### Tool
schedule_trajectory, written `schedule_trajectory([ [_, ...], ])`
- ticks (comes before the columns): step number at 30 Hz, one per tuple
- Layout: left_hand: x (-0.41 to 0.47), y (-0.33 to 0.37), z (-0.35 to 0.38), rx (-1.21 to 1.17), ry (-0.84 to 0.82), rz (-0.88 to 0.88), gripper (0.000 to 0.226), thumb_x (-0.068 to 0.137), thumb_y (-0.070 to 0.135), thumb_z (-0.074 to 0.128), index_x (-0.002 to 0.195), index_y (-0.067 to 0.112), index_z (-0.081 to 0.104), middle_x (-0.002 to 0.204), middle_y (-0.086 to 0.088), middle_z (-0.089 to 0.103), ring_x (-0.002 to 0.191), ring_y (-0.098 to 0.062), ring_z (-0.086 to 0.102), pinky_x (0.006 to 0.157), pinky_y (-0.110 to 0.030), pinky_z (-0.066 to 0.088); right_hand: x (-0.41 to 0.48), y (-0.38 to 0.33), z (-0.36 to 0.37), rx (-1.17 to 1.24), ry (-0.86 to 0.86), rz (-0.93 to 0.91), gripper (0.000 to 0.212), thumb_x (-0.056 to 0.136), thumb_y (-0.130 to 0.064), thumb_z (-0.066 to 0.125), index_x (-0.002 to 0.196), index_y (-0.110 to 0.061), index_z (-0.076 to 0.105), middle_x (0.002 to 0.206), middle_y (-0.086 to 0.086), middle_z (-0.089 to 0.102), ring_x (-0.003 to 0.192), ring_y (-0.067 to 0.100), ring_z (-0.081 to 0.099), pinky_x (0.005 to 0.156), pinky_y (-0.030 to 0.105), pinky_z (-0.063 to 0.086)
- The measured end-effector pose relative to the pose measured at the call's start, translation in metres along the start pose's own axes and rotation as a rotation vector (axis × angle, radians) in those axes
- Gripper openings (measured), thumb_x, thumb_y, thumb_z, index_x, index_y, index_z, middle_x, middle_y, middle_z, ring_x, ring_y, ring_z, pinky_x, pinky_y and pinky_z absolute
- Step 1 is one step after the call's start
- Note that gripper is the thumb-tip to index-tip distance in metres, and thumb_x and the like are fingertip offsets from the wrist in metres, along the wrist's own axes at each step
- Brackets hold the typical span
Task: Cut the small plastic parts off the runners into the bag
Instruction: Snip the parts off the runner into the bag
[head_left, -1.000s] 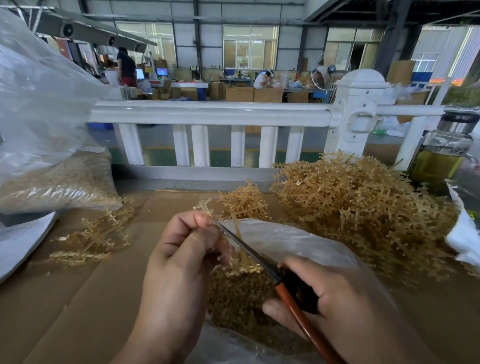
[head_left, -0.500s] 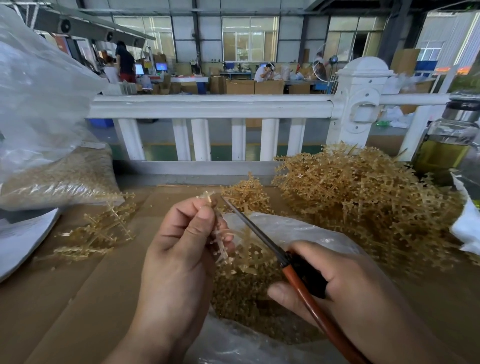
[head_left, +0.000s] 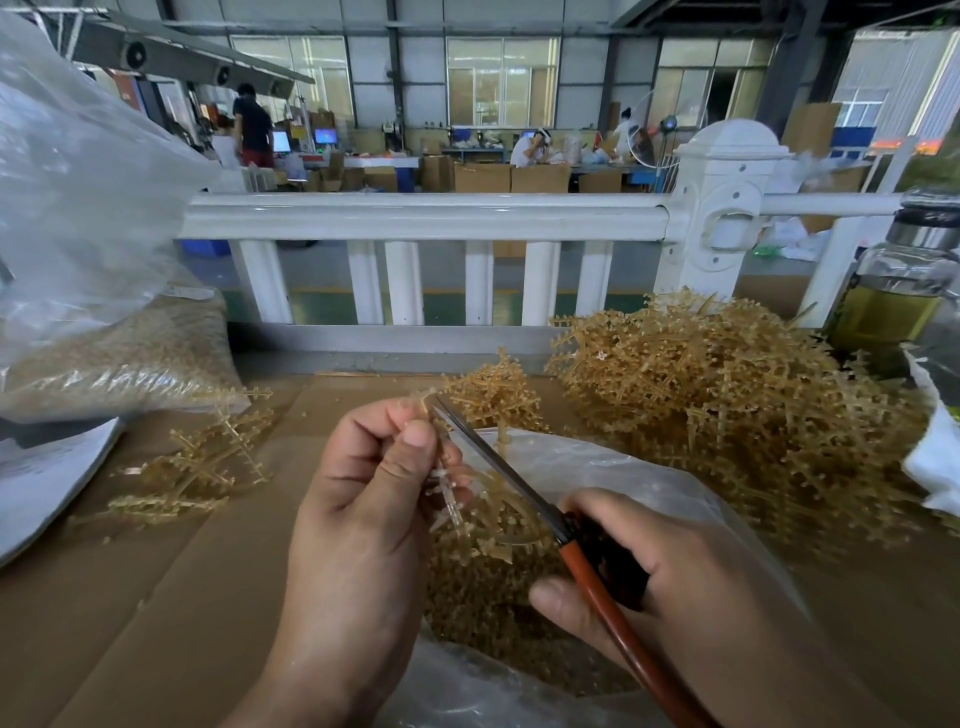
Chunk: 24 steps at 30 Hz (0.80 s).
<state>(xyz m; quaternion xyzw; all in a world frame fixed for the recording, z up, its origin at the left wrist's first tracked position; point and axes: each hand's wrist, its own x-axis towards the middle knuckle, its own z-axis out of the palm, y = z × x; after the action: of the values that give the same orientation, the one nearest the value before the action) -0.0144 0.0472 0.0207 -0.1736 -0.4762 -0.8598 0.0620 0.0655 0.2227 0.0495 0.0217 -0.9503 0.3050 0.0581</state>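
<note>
My left hand (head_left: 363, 499) pinches a thin amber plastic runner (head_left: 451, 496) between thumb and fingers, holding it upright over the open clear bag (head_left: 613, 467). My right hand (head_left: 654, 587) grips scissors (head_left: 519, 493) with red-brown handles; their blades point up and left, alongside the runner near my left fingertips. The bag holds a heap of small amber cut parts (head_left: 483, 587). A large tangled pile of uncut runners (head_left: 727, 395) lies to the right, and a smaller clump (head_left: 493, 395) sits just beyond the bag.
Bare runners (head_left: 197, 462) lie on the cardboard surface (head_left: 156, 597) at left. A filled clear bag of parts (head_left: 114, 358) sits at far left, and a glass bottle of yellow liquid (head_left: 893, 291) at far right. A white railing (head_left: 426, 218) runs behind.
The scissors have shifted slightly along the runner near my left fingertips. Both hands stay over the bag, and the runner stays in my left hand.
</note>
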Motion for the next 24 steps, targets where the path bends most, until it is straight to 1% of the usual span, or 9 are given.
schedule_trajectory([
  [3,0.0,-0.001,0.0,0.011,0.001,0.004,0.017,0.082,0.032,0.07,0.091,0.018,0.067,0.079,-0.007,0.062,0.067,-0.016,0.06,0.063,-0.023,0.054,0.0,-0.003,0.0,-0.043,-0.01,0.001,0.048,0.055,-0.095,0.036,0.099,-0.077,0.034,0.107,-0.061,0.036,0.097,-0.038,0.035,0.076,-0.011,0.025],
  [5,-0.001,-0.001,0.0,0.029,-0.006,0.006,0.018,0.083,0.033,0.07,0.091,0.018,0.067,0.08,-0.007,0.063,0.069,-0.015,0.061,0.065,-0.024,0.055,0.001,-0.003,0.0,-0.056,-0.008,-0.009,0.045,0.059,-0.093,0.041,0.1,-0.073,0.036,0.106,-0.061,0.035,0.095,-0.039,0.034,0.075,-0.012,0.023],
  [7,-0.003,-0.002,0.001,0.038,-0.013,0.002,0.017,0.083,0.034,0.07,0.091,0.019,0.068,0.08,-0.005,0.064,0.069,-0.015,0.061,0.066,-0.025,0.055,0.001,-0.003,0.001,-0.047,0.0,-0.02,0.049,0.064,-0.09,0.046,0.106,-0.068,0.036,0.107,-0.058,0.038,0.095,-0.037,0.037,0.075,-0.011,0.025],
  [9,-0.003,-0.002,0.002,0.024,-0.019,-0.005,0.015,0.083,0.034,0.07,0.09,0.021,0.069,0.08,-0.004,0.065,0.07,-0.014,0.062,0.066,-0.025,0.055,0.001,-0.002,0.001,-0.041,0.01,-0.022,0.05,0.063,-0.091,0.045,0.107,-0.067,0.037,0.107,-0.056,0.041,0.094,-0.035,0.039,0.074,-0.011,0.026],
  [13,-0.005,-0.002,0.005,0.019,-0.025,-0.012,0.012,0.082,0.034,0.07,0.089,0.023,0.07,0.078,-0.004,0.065,0.07,-0.014,0.062,0.065,-0.026,0.055,-0.001,-0.002,0.002,0.004,0.036,-0.036,0.058,0.06,-0.089,0.042,0.11,-0.06,0.043,0.095,-0.049,0.052,0.086,-0.028,0.05,0.074,-0.006,0.032],
  [17,-0.006,-0.001,0.007,0.01,-0.013,-0.024,0.008,0.083,0.032,0.07,0.087,0.025,0.07,0.077,-0.003,0.066,0.069,-0.013,0.062,0.063,-0.025,0.055,-0.001,-0.002,0.001,0.026,0.036,-0.039,0.054,0.064,-0.087,0.047,0.109,-0.056,0.048,0.096,-0.043,0.057,0.086,-0.023,0.055,0.075,-0.003,0.035],
  [19,-0.007,-0.001,0.009,-0.005,-0.001,-0.023,0.003,0.086,0.026,0.071,0.085,0.024,0.07,0.077,-0.004,0.065,0.067,-0.012,0.062,0.062,-0.025,0.055,-0.001,-0.002,0.002,0.018,0.044,-0.043,0.053,0.066,-0.086,0.048,0.109,-0.056,0.047,0.097,-0.043,0.057,0.086,-0.023,0.054,0.075,-0.003,0.035],
  [22,-0.008,0.0,0.012,-0.044,0.015,-0.041,0.01,0.087,0.02,0.062,0.082,0.022,0.07,0.074,-0.006,0.062,0.064,-0.014,0.06,0.06,-0.024,0.055,-0.001,-0.002,0.003,0.028,0.049,-0.042,0.05,0.068,-0.083,0.051,0.108,-0.053,0.05,0.095,-0.042,0.057,0.085,-0.021,0.055,0.074,-0.001,0.037],
  [24,-0.008,0.001,0.013,-0.082,0.011,-0.057,0.013,0.089,0.018,0.059,0.082,0.021,0.07,0.073,-0.007,0.062,0.062,-0.014,0.06,0.058,-0.023,0.054,-0.001,-0.001,0.003,0.048,0.043,-0.045,0.051,0.068,-0.083,0.052,0.106,-0.048,0.053,0.093,-0.04,0.058,0.084,-0.019,0.057,0.073,0.001,0.039],
])
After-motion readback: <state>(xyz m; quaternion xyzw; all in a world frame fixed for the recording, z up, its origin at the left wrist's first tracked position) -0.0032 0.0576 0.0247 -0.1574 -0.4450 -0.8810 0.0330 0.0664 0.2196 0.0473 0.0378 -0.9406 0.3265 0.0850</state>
